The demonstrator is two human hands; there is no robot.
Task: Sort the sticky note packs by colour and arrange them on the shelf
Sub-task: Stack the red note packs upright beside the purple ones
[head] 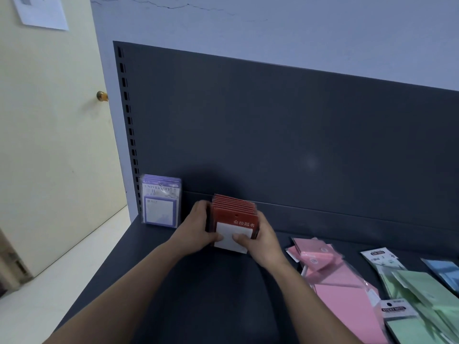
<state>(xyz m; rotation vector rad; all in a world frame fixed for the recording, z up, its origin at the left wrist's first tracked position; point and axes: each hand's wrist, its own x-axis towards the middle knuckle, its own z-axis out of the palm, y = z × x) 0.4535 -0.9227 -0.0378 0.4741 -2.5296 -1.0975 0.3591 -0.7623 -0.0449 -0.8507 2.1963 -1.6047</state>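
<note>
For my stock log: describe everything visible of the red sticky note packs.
The red sticky note packs stand upright in a tight row on the dark shelf, right of the purple packs. The front one shows a red card, a hang hole, pale characters and a white pad. The left hand and right hand clasp the row.

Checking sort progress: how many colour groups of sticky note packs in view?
5. Purple stack upright at back left; red stack held by left hand and right hand; pink pile right of it; green pile front right; blue pack at right edge. More may be off-frame.
</note>
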